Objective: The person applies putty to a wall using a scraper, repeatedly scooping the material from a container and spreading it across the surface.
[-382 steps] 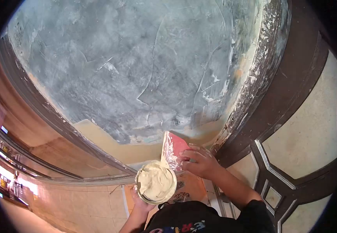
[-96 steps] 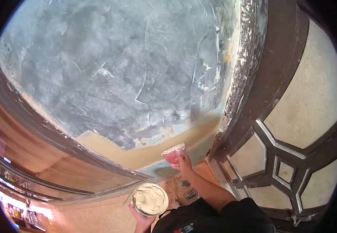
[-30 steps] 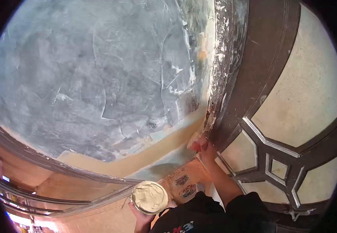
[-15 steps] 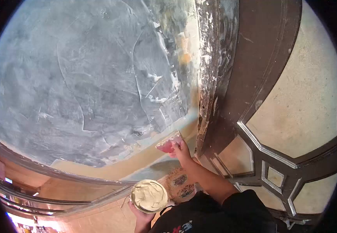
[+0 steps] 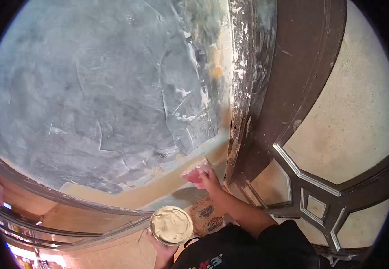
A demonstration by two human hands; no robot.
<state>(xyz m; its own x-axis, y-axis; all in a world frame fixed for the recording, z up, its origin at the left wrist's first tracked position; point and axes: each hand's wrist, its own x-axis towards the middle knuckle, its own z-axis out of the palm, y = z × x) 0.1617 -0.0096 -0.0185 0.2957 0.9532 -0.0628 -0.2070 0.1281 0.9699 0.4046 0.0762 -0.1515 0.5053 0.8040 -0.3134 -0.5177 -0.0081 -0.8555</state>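
My right hand (image 5: 209, 178) grips a pink plastic putty scraper (image 5: 196, 174), its pale edge smeared with filler. The blade lies against the tan strip (image 5: 165, 184) along the bottom of the grey plastered wall (image 5: 113, 89). In my left hand (image 5: 159, 245) is a round tub (image 5: 172, 225) of cream-coloured putty, held from below and beside its rim. The putty's surface is swirled and fills the tub close to the top. Most of my left fingers are hidden under the tub.
A worn, paint-flecked door frame (image 5: 241, 80) rises to the right of the wall. Beyond it stands a dark brown panelled door (image 5: 302, 67) with cream panels. A brown-and-black patterned patch (image 5: 207, 213) shows behind the tub. Dark rails (image 5: 46, 233) curve along the lower left.
My right hand and the scraper have shifted slightly downward along the bottom strip. The tub stays in my left hand, and the camera view has turned a little.
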